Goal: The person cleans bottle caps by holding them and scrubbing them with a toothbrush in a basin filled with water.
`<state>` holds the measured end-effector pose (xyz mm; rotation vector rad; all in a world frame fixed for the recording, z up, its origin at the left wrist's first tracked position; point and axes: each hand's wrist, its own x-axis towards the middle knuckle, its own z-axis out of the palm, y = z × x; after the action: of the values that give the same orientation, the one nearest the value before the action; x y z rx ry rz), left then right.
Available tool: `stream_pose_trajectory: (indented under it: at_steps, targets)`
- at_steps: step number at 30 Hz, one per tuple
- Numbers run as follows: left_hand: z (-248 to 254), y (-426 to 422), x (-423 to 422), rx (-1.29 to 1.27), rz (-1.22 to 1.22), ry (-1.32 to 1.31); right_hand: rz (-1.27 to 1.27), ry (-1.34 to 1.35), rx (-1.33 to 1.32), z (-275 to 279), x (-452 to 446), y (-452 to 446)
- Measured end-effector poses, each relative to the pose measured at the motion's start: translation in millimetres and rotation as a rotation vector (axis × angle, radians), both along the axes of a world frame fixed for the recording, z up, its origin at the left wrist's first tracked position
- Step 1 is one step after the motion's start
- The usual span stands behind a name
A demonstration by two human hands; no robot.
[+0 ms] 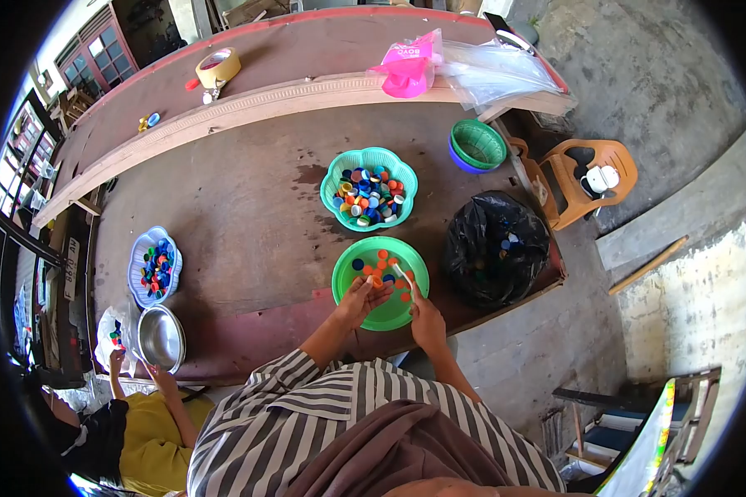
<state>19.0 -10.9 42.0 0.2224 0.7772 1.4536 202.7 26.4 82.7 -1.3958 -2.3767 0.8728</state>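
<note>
Over a green basin [387, 318] on the table, my left hand [356, 303] is closed on an orange bottle cap [376, 282]. My right hand [427, 321] grips a thin white stick, perhaps a toothbrush [403, 271], whose tip is near the basin's far side. Several loose caps [367, 269], mostly orange with a few blue, lie in the basin around my hands. Just beyond it stands a turquoise basket [331, 204] filled with mixed-colour caps [366, 199].
To the right sits a black plastic bag [485, 273], with stacked green and blue baskets [478, 145] behind. On the left are a lilac basket of caps [138, 253], a metal bowl [162, 340] and another person's hands [164, 381]. A wooden ledge [290, 93] crosses the table's back.
</note>
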Motion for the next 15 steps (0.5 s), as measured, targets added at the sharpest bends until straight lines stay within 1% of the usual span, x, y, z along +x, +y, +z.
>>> stream_pose_trajectory:
  at_steps: [1,2,4,5,7,8,10,11,13,14,15]
  targets:
    - [-1,-1,0,-0.026,0.013,-0.015,-0.035,0.079,-0.003,4,-1,-1]
    - [-5,0,-1,-0.029,0.012,-0.013,-0.037,0.08,-0.006,4,-2,-4]
    - [-10,3,-2,-0.032,0.003,-0.004,0.111,0.065,-0.066,2,-1,-11]
    - [-12,3,-2,-0.033,0.0,-0.005,0.108,0.065,-0.067,0,0,-10]
    - [-7,2,3,-0.039,-0.03,-0.006,0.02,-0.051,-0.029,-1,3,-5]
    - [-7,4,4,-0.03,-0.022,-0.009,0.028,-0.054,-0.019,0,4,-2]
    - [-12,4,4,-0.045,-0.045,-0.024,-0.054,0.099,0.017,8,0,-5]
    - [-15,5,3,-0.044,-0.037,-0.025,-0.046,0.098,0.017,3,0,-8]
    - [-18,11,1,-0.003,-0.052,-0.032,0.075,0.125,-0.051,-7,-3,-9]
    - [-19,12,-1,0.004,-0.038,-0.028,0.089,0.128,-0.045,-10,-3,-4]
    - [-18,12,0,-0.004,-0.046,-0.055,0.049,0.096,-0.036,-7,-2,0]
